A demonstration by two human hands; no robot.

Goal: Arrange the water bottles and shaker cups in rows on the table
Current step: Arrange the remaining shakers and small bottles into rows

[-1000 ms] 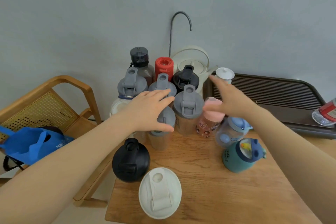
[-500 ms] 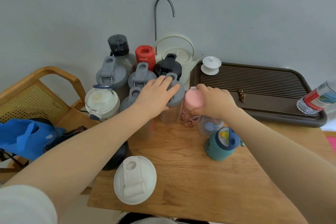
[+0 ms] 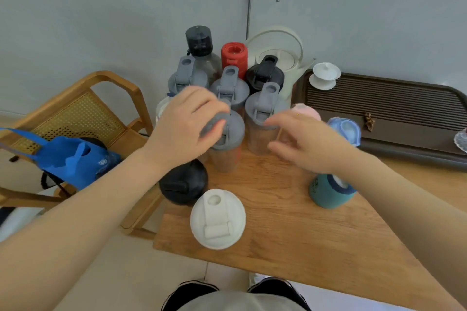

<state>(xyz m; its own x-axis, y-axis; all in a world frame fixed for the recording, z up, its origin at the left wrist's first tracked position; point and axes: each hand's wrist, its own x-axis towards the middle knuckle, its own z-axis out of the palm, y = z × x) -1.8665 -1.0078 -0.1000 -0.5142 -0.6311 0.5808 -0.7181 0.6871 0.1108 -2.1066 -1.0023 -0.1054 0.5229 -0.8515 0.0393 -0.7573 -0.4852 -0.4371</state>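
Bottles and shaker cups stand crowded at the back left of the wooden table (image 3: 290,222). My left hand (image 3: 187,126) curls over the grey lid of the nearest grey shaker cup (image 3: 227,134). My right hand (image 3: 303,139) hovers with fingers spread beside a second grey-lidded shaker (image 3: 262,108), not gripping it. A pink-capped bottle (image 3: 305,110) and a blue-lidded bottle (image 3: 346,129) stand behind that hand. A teal bottle (image 3: 328,192) sits under my right wrist. A black-lidded shaker (image 3: 184,184) and a white-lidded shaker (image 3: 217,218) stand nearest me.
At the back stand two more grey-lidded shakers (image 3: 187,76), a dark tall bottle (image 3: 199,40), a red bottle (image 3: 233,55), a black-lidded shaker (image 3: 265,74) and a white kettle (image 3: 278,43). A dark tea tray (image 3: 379,108) lies right. A chair (image 3: 75,108) with a blue bag (image 3: 73,159) stands left.
My left hand shifted from the right grey shaker onto the nearer grey shaker. My right hand let go of the pink-capped bottle and drew back, fingers spread.
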